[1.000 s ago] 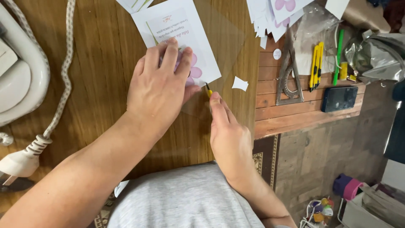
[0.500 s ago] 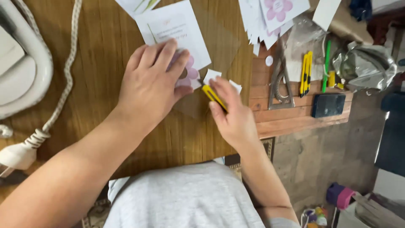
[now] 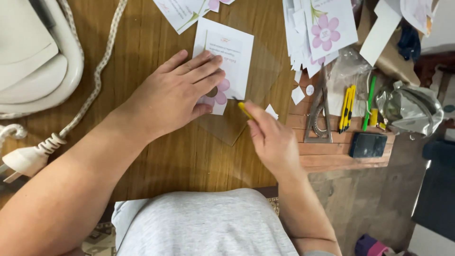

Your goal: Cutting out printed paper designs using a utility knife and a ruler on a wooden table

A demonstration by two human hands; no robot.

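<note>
The white printed card with a pink flower lies on the brown wooden table, over a clear plastic sheet. The left hand presses it flat, fingers spread over its lower left part. The right hand pinches a yellow craft knife in closed fingers, tip just beside the card's right edge. Small paper offcuts lie near. Further right sit a metal set square, yellow cutters, a green pen and a crumpled foil bag; its contents cannot be told. A white corded appliance stands far left
</note>
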